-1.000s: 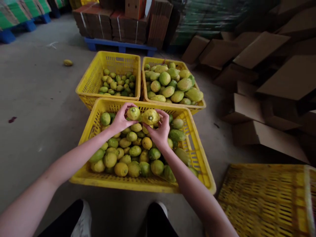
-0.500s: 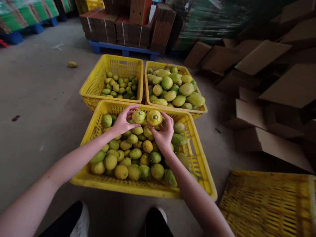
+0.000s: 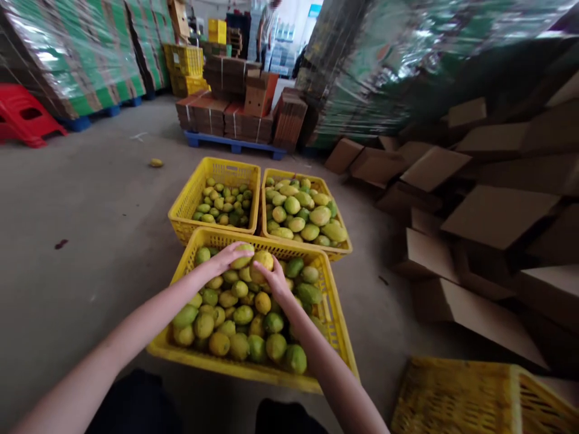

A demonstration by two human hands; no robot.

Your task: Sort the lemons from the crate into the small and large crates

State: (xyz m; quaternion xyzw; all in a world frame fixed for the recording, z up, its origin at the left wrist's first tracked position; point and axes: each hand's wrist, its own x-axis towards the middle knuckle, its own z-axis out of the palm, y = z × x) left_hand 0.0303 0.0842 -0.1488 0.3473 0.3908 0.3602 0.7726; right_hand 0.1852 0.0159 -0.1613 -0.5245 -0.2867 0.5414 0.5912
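Observation:
My left hand (image 3: 226, 257) is closed around a yellow-green lemon (image 3: 243, 254). My right hand (image 3: 277, 282) grips a larger yellow lemon (image 3: 261, 264), thumb on the near side and fingers partly hidden. Side by side, the two lemons are held above the far part of the near yellow crate (image 3: 217, 363). Many loose lemons (image 3: 243, 314), green to yellow, lie below in that crate. Behind it to the left, another yellow crate (image 3: 192, 198) holds small greenish lemons (image 3: 219, 203). The crate (image 3: 342, 218) behind to the right is heaped with bigger, longer lemons (image 3: 319, 215).
Cardboard boxes (image 3: 497, 211) are piled on the right. An upturned yellow crate (image 3: 452, 392) lies at lower right. One lemon (image 3: 156, 163) rests on the floor. Behind are flattened cartons (image 3: 203, 114) on a blue pallet (image 3: 212, 141), a red stool (image 3: 22, 111) and a distant person (image 3: 266, 30).
My view has tilted up, showing more background. Both hands still hold their lemons; the lemons have turned from stem ends facing me to their sides, the right one slightly overlapping the left.

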